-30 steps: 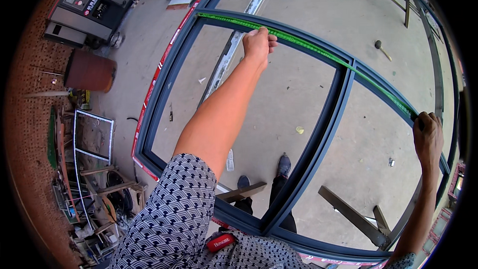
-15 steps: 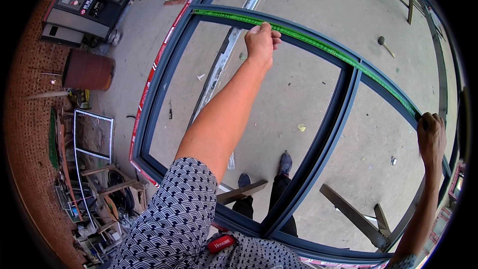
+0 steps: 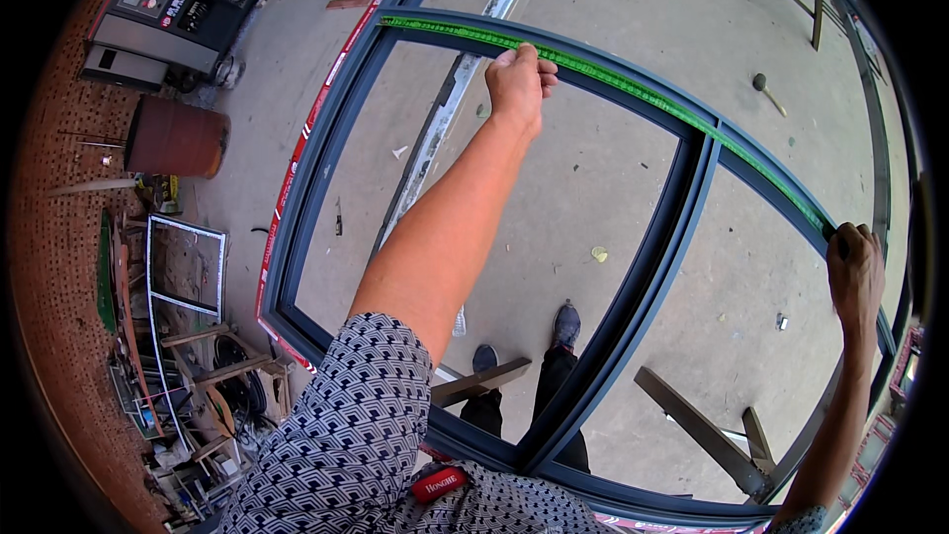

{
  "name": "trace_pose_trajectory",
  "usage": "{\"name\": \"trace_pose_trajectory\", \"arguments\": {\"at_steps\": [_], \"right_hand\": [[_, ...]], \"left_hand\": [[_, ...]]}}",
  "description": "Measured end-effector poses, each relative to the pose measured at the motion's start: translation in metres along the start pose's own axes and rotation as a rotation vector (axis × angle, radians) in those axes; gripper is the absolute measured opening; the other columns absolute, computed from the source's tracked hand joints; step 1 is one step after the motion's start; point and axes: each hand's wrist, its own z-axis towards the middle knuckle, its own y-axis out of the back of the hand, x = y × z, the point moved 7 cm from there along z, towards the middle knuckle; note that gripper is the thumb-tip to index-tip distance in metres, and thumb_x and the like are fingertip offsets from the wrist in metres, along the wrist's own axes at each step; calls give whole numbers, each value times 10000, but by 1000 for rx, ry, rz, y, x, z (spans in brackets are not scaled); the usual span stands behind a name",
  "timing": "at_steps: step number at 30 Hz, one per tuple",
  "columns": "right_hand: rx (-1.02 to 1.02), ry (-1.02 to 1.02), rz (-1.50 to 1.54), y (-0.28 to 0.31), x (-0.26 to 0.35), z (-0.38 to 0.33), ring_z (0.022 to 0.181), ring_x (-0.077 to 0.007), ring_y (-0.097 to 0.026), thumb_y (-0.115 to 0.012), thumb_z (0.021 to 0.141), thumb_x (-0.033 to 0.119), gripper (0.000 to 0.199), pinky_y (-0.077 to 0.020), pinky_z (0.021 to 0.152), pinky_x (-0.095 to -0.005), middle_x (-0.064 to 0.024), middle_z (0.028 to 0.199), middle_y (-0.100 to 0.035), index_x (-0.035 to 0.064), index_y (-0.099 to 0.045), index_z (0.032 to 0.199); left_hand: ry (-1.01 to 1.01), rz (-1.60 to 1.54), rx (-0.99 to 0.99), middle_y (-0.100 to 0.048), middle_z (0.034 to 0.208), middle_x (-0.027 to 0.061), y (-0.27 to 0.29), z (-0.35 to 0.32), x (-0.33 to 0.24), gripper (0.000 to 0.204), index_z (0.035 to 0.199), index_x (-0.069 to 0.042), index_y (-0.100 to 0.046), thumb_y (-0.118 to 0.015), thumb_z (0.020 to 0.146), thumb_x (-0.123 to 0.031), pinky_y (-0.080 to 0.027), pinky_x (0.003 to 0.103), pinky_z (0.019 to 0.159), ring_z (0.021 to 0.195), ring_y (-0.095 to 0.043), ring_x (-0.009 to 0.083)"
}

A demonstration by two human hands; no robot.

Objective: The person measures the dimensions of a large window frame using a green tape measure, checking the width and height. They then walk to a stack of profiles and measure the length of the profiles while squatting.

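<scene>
A green tape measure (image 3: 633,87) is stretched along the dark grey crossbar of a large window frame (image 3: 697,188). Its left end lies by the frame's left side member. My left hand (image 3: 518,84) is closed, its thumb and fingers pinching the tape's near edge left of the crossbar's middle. At the tape's right end, my right hand (image 3: 856,262) is closed around it, near the frame's right side. Whatever part of the tape sits inside that fist is mostly hidden by the fingers.
Wooden supports (image 3: 702,425) stand beneath the frame. A mallet (image 3: 768,94) lies on the floor beyond the crossbar. To the left are a grey machine (image 3: 163,15), a rusty drum (image 3: 176,138), a small white-edged frame (image 3: 188,267) and piled scraps. My feet show through the frame.
</scene>
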Motion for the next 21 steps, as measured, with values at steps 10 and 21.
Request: {"name": "trace_pose_trajectory", "arguments": {"at_steps": [10,21], "right_hand": [[-5,11,18,13,7,-1,815,-326,-577,-625,952,113,150,-469,770,-438,-165,816,-588,-11,-675,886],[-53,106,-352,59,57,30,870,-257,-634,-629,969,113,191,-527,776,-392,-112,813,-641,14,-702,822]], "left_hand": [[-12,60,-10,-686,795,38,-3,7,3,190,987,-73,-618,-610,1041,-254,-467,246,541,627,-600,97],[25,58,-37,-703,823,38,0,22,7,169,995,-52,-651,-625,1022,-216,-467,226,548,636,-609,84]]}}
